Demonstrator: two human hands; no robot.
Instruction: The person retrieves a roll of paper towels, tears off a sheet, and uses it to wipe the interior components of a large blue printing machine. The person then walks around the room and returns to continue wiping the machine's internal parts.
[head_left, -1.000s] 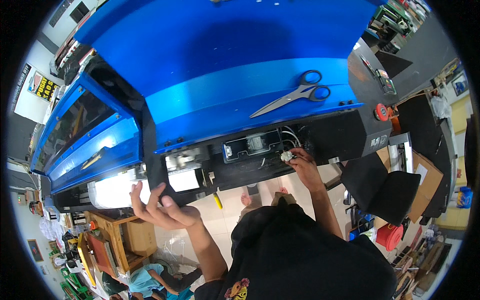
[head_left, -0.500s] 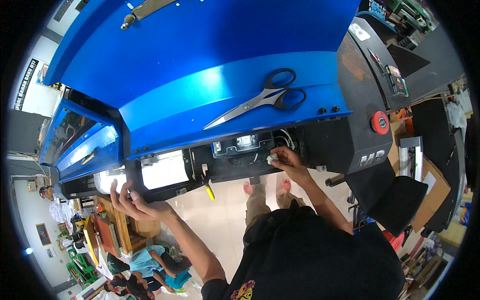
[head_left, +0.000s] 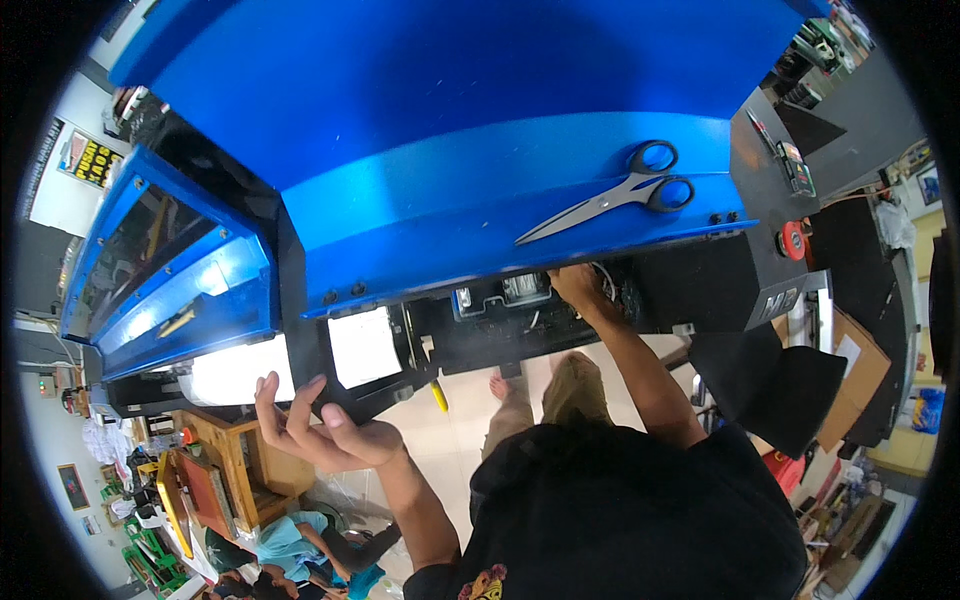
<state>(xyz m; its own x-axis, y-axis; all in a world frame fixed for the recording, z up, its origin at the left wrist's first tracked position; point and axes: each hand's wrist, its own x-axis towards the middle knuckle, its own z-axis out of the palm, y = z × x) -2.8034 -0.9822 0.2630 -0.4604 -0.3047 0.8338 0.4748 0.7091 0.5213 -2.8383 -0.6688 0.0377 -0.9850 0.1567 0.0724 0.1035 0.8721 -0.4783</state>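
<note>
My right hand (head_left: 580, 288) reaches into the slot of a blue and black machine, under the raised blue cover (head_left: 480, 190). Its fingers look curled, and their tips are hidden behind the cover's edge; no wad shows now. Beside it is a carriage with clear parts (head_left: 523, 290). My left hand (head_left: 335, 437) is open, fingers apart and slightly bent, in front of the machine's black frame. Near those fingers, white sheet material (head_left: 362, 348) shows in the opening. Scissors with black handles (head_left: 610, 200) rest on the cover's ledge.
A smaller blue lid with a window (head_left: 165, 265) stands raised at the left. On the machine's right end sits a red push button (head_left: 791, 240). A yellow-handled tool (head_left: 439, 396) hangs at the front edge. People (head_left: 310, 550) sit low at the lower left, near wooden furniture (head_left: 240, 465).
My right hand, which pinched a crumpled white wad, has moved deeper under the cover, hiding its fingertips. My left hand has shifted right and down in view, and the whole view has swung.
</note>
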